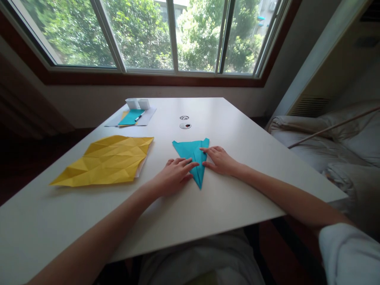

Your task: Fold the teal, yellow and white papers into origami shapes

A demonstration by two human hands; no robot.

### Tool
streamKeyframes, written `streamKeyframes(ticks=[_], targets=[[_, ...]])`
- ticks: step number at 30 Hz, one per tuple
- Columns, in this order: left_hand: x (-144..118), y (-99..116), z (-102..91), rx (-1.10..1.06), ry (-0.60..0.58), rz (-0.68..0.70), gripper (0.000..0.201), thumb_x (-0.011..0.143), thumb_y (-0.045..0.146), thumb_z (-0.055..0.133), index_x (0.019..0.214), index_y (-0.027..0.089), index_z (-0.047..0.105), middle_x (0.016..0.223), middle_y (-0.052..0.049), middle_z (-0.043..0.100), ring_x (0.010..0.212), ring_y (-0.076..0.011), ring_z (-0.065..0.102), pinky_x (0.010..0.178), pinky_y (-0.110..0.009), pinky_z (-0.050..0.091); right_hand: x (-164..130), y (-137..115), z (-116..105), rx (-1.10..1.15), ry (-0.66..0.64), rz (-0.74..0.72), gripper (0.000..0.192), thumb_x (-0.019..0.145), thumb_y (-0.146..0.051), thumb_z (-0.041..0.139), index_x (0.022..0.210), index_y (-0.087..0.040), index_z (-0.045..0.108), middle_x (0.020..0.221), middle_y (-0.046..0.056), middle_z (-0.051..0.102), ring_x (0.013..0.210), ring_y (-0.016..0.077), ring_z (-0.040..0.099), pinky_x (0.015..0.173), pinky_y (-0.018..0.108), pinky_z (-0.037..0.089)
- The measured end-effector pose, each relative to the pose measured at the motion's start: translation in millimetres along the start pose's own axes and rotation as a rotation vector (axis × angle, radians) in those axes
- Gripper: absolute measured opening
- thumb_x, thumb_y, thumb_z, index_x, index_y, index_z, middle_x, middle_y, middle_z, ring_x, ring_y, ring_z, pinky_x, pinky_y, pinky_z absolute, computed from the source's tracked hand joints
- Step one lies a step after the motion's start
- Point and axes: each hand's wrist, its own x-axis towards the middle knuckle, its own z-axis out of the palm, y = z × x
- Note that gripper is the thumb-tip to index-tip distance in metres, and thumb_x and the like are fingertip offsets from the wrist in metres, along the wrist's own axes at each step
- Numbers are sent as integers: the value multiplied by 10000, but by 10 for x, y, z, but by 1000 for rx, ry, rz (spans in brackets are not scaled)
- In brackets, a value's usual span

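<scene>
A folded piece of blue paper (190, 147) lies flat on the white table, its narrow point toward me and its wide edge away from me. My left hand (175, 174) rests over the paper's left side, fingers stretched out, with the index fingertip on the folds. At the right edge, my right hand (219, 159) touches the paper with its fingertips, the fingers extended and slightly apart. The part of the paper under my left fingers is hidden.
A creased yellow paper sheet (109, 160) lies to the left, over something white. Farther back are blue paper (130, 117), a pen (140, 116) and white folded pieces (138, 103). Two round dark-and-white pieces (185, 126) lie beyond the blue paper. A sofa (303, 130) stands right of the table.
</scene>
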Motion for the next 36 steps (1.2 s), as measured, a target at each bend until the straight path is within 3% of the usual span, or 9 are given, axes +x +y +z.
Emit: streamKeyframes(ticks=[10,15,20,32,36], targets=[[-8,-28,8,19,4,59,342,911,248,378,1216,328,510,1293,-98,489,1171,-292,457,920,-478,377,-3,-49,-17,-6,-57,71,523,862,-435,458,1303,-154,433,1249,129,523,1177,272,418,991,421,302],[-54,-66,-20,-93,-23,159,383,879,137,410,1198,306,539,1308,-82,469,1147,-217,496,964,-369,381,2,-65,-32,1,-104,91,504,869,-455,432,1292,-181,448,1261,113,509,1196,275,391,998,425,285],[-96,39,-108,-86,-12,187,409,868,101,411,1173,322,572,1136,-63,560,1019,-189,566,903,-314,426,-2,-69,-47,-5,-121,89,484,876,-458,415,1279,-195,465,1260,101,506,1194,279,387,1003,429,271],[-151,131,-286,-105,-191,214,515,843,64,380,1184,409,553,1231,-59,509,1089,-214,542,930,-355,414,6,-53,-35,-6,-125,99,478,875,-471,408,1278,-220,465,1265,94,499,1205,270,373,1005,428,259],[-163,118,-291,-143,-202,214,473,869,88,360,1192,375,552,1247,-55,506,1102,-199,532,935,-321,407,3,-68,-48,-10,-132,103,477,878,-470,406,1281,-221,464,1267,97,498,1205,269,373,1005,431,256]])
